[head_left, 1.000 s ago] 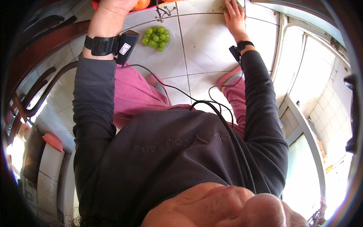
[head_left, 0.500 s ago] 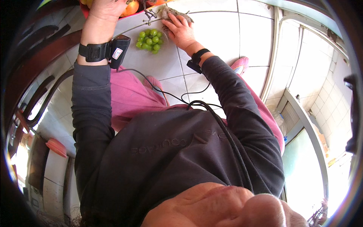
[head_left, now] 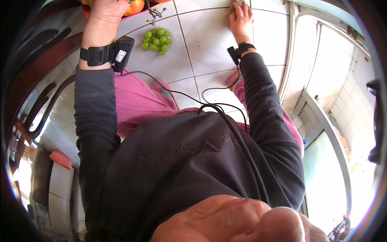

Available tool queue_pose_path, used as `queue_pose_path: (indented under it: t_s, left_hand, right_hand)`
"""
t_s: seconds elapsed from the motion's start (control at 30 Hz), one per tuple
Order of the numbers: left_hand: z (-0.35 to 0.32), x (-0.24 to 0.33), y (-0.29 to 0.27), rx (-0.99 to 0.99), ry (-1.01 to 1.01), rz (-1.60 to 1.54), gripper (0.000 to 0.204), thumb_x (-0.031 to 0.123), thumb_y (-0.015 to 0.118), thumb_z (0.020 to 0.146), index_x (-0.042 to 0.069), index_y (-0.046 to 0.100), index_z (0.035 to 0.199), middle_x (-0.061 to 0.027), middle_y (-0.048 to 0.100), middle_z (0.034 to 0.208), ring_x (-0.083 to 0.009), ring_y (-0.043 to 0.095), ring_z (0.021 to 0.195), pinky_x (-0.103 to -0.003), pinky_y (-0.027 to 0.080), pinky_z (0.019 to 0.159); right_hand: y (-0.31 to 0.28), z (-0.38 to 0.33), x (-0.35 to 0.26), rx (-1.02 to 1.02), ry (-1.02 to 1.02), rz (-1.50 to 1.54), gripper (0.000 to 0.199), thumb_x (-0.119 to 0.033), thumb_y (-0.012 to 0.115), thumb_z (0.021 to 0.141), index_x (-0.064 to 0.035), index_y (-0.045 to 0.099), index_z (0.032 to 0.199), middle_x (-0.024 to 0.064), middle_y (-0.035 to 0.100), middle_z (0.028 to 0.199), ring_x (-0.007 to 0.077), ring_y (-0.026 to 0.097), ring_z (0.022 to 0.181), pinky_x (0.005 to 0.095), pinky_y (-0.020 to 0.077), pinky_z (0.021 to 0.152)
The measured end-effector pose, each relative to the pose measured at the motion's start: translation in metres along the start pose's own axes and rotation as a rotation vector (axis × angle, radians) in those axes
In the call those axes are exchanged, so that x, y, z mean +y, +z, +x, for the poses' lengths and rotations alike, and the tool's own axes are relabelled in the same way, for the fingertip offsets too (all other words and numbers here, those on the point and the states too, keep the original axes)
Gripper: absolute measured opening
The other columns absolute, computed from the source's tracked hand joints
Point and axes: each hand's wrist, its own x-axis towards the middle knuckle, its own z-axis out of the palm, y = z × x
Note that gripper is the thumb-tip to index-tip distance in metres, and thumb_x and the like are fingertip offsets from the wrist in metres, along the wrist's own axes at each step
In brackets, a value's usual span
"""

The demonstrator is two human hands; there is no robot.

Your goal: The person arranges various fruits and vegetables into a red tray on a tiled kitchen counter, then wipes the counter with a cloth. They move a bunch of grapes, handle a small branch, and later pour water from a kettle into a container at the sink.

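My right hand point(head_left: 242, 21) rests on the white tiles at the top, its fingers over a crumpled grey-brown rag point(head_left: 238, 2), only partly visible. At the upper left, my left hand point(head_left: 108, 11) is beside a red container point(head_left: 134, 14) with orange fruit point(head_left: 135, 7) in it. Its fingertips run past the upper edge, so their grip is hidden. To the right of that hand lies a bare, branching grape stem point(head_left: 155, 14). Green grapes point(head_left: 157, 39) sit together in what looks like a clear, shallow dish, between my two arms.
White tiles with dark joints point(head_left: 209, 44) spread in front of me. A black cable point(head_left: 177, 98) runs between my wrist straps and across my body. My pink slippers point(head_left: 162, 85) are below the grapes. A pale frame point(head_left: 291, 52) stands at the right, dark curved furniture point(head_left: 44, 52) at the left.
My right hand has slid to the right and farther away with the rag, from near the grapes. My left hand has shifted only slightly left.
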Motion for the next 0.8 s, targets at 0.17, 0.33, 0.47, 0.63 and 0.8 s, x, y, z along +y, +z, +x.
queue_pose_path:
  t_s: [0.17,0.33,0.47,0.63,0.8]
  left_hand:
    - [0.01,-0.006,0.003,-0.137,-0.025,-0.033,0.036,0.016,0.06,0.101,0.004,0.059,0.135,-0.0084,0.072,0.099,-0.0191,0.07,0.086,-0.033,0.06,0.079]
    - [0.016,-0.011,0.013,-0.131,0.012,-0.013,0.035,0.015,0.059,0.102,0.005,0.059,0.135,-0.0088,0.071,0.095,-0.0191,0.068,0.08,-0.031,0.058,0.075]
    - [0.023,-0.012,0.008,-0.202,0.019,-0.019,0.034,0.015,0.058,0.102,0.007,0.059,0.135,-0.009,0.07,0.095,-0.0186,0.067,0.078,-0.031,0.057,0.074]
    - [0.021,-0.015,0.001,-0.272,-0.04,-0.059,0.031,0.018,0.058,0.103,0.008,0.061,0.132,-0.0085,0.072,0.095,-0.0189,0.069,0.081,-0.032,0.058,0.075]
    - [0.013,-0.015,0.002,-0.186,-0.11,-0.084,0.026,0.02,0.057,0.104,0.009,0.064,0.127,-0.008,0.074,0.1,-0.0197,0.072,0.09,-0.036,0.061,0.08]
  right_hand:
    - [0.004,-0.063,-0.056,-0.105,-0.072,-0.015,0.053,-0.013,0.067,0.077,-0.0247,0.065,0.129,0.0131,0.051,0.147,0.0419,0.045,0.131,0.0563,0.0397,0.109]
    - [-0.014,-0.127,-0.091,-0.342,-0.031,-0.028,0.06,-0.014,0.07,0.078,-0.0258,0.059,0.135,0.0124,0.043,0.154,0.038,0.042,0.137,0.0604,0.0362,0.111]
    - [-0.012,-0.114,-0.042,-0.059,0.333,-0.222,0.05,-0.015,0.062,0.091,-0.0036,0.052,0.139,0.0185,0.056,0.135,0.0343,0.052,0.127,0.0487,0.0381,0.111]
    - [-0.033,-0.06,0.037,0.185,0.539,-0.145,0.05,-0.032,0.054,0.097,-0.0143,0.052,0.144,0.02,0.049,0.148,0.0402,0.045,0.137,0.0474,0.0355,0.116]
    - [-0.003,0.009,0.043,0.248,0.189,-0.05,0.045,-0.02,0.061,0.09,-0.0171,0.06,0.135,0.0152,0.05,0.149,0.0406,0.044,0.136,0.0517,0.0362,0.113]
